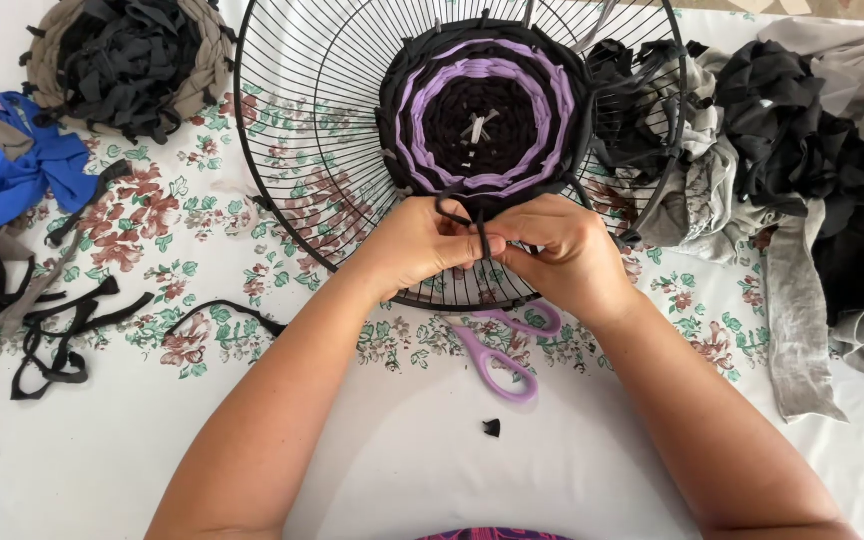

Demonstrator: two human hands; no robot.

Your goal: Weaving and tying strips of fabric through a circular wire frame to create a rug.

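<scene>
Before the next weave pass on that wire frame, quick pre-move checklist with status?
1. Strip held: ok. Left hand and right hand both pinch the black fabric strip at the near edge of the weave.
2. Frame seated: ok. The wire fan guard lies flat on the floral tablecloth.
3. Weave intact: ok. The woven disc shows even black and purple rings.
4. Scissors clear of hands: ok. The purple scissors lie on the cloth, under the wrists.
5. Spare strips within reach: ok. Black strips lie to the left.
6. Strip threaded between wires: cannot tell; fingers hide it.
</scene>
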